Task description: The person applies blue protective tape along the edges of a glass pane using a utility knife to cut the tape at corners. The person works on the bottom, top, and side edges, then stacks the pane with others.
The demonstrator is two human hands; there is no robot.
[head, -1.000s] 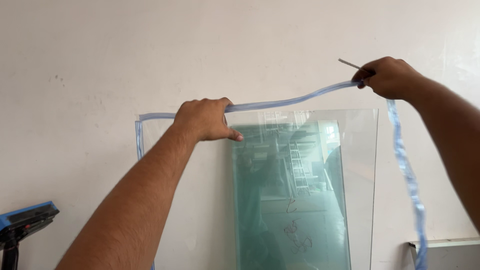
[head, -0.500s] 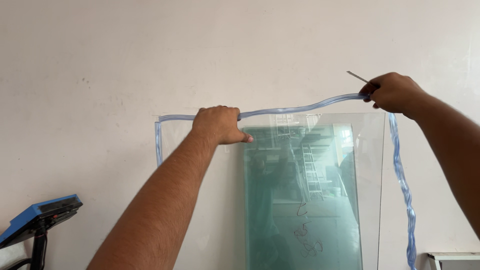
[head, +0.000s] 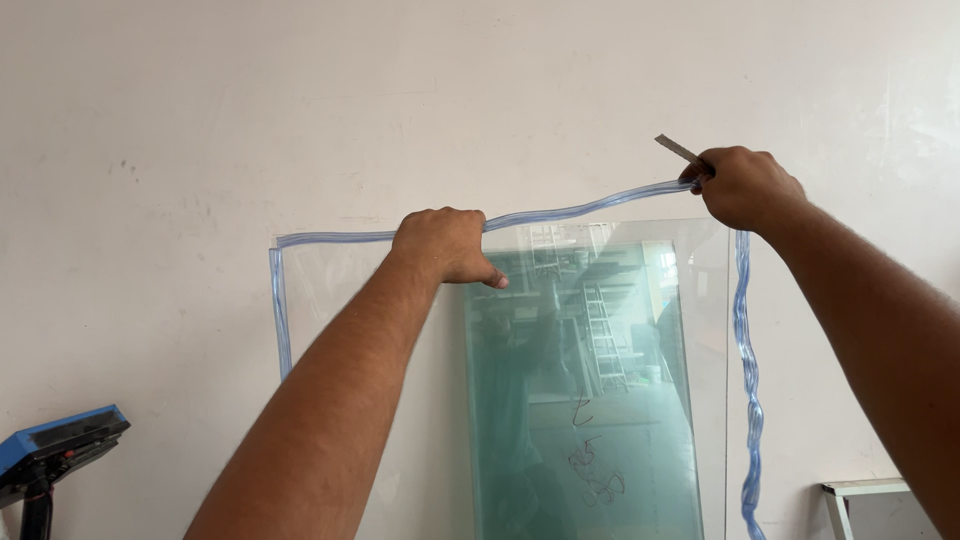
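- Glass pane point(head: 400, 400) stands upright against a pale, scuffed wall point(head: 400, 90), a greenish pane point(head: 590, 420) leaning in front of it; a clear blue-tinted strip point(head: 590, 208) edges its top and sides.
- Blue tool point(head: 55, 445) sits at lower left, white stand point(head: 865, 490) at lower right.
- Left hand point(head: 445, 245) clamps the strip onto the top edge; right hand point(head: 745, 187) grips the strip's raised end and a thin metal blade point(head: 680, 150).
- Since half a second ago, both hands have kept their grip on the strip.

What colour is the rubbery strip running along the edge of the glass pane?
The strip is translucent pale blue, clearest in the head view along the top edge of the glass pane.
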